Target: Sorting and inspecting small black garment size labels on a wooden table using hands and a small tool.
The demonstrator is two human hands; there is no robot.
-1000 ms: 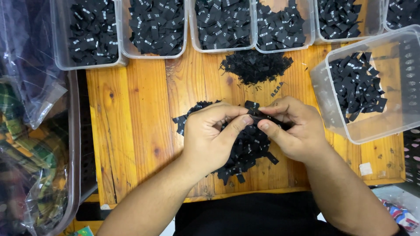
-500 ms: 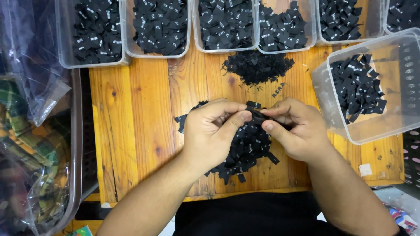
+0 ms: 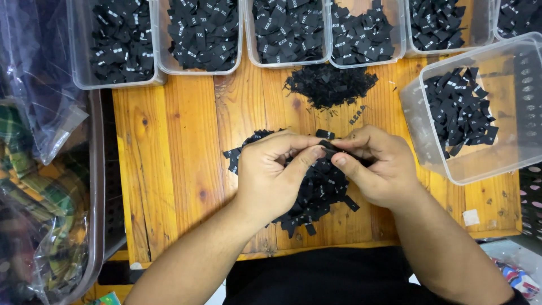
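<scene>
Bare forearms, ringless fingers (image 3: 293,148), black garment (image 3: 322,279)

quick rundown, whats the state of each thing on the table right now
left hand: pinching a black label
right hand: pinching the same label
black label: held between both hands
label pile: loose on the wooden table
row of clear bins: open, filled with labels
side bin: open, tilted, partly filled

The tabletop (image 3: 186,158) is varnished orange-brown wood, smooth, with visible grain and dark knots. The labels (image 3: 316,189) heaped on it are matt black woven cloth. The bins (image 3: 480,164) holding more of them are clear, slightly glossy plastic. At the left, a crinkled, shiny transparent plastic bag (image 3: 39,186) covers soft plaid cloth.
</scene>
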